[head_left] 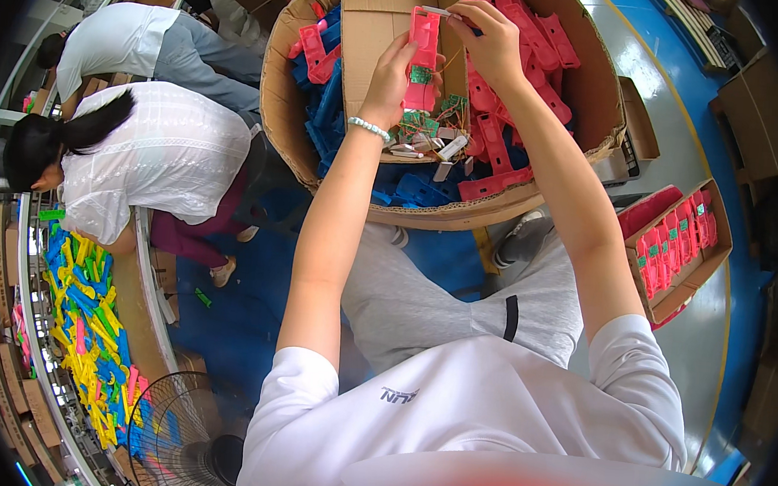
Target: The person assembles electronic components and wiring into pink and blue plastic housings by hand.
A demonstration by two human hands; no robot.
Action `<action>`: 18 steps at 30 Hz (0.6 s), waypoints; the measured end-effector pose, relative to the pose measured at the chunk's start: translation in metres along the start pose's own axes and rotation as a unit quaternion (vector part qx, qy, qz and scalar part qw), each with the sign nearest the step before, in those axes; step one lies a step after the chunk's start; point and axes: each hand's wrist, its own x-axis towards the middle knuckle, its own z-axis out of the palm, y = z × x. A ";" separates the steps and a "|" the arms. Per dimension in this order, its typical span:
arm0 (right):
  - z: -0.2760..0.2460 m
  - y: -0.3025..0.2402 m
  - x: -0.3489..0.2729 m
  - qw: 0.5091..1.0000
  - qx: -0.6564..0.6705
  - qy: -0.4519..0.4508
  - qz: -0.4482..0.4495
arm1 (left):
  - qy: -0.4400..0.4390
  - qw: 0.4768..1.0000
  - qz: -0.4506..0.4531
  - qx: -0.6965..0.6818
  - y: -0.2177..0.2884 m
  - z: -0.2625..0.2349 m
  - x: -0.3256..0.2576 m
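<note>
The left hand (391, 80) is closed around a long pink housing (425, 38), held upright above a cardboard insert (358, 35), with a green circuit board (420, 75) at its lower half. The right hand (489, 43) pinches a slim pale piece (435, 11) at the housing's top end. A beaded bracelet (370, 129) circles the left wrist. Just below lie loose circuit boards with wires (455, 111) and white blocks (452, 147). Around the insert, a large cardboard bin (446, 215) holds blue parts (326, 110) on the left and pink parts (497, 151) on the right. Farther right, a carton (718, 214) contains a row of pink housings with green boards (672, 242). To the left, 2 people bend forward, near a trough of multicoloured pieces (90, 320) and a fan (174, 436).
</note>
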 end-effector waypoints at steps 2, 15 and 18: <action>-0.001 -0.001 0.000 0.999 -0.032 -0.021 0.035 | -0.017 1.000 -0.002 0.022 -0.002 0.000 0.000; -0.003 0.007 0.003 0.987 -0.076 -0.016 -0.140 | -0.013 0.998 0.027 0.060 -0.008 0.007 0.002; -0.004 0.006 0.001 0.988 -0.103 -0.029 -0.112 | -0.011 0.994 0.028 0.107 -0.009 0.005 0.000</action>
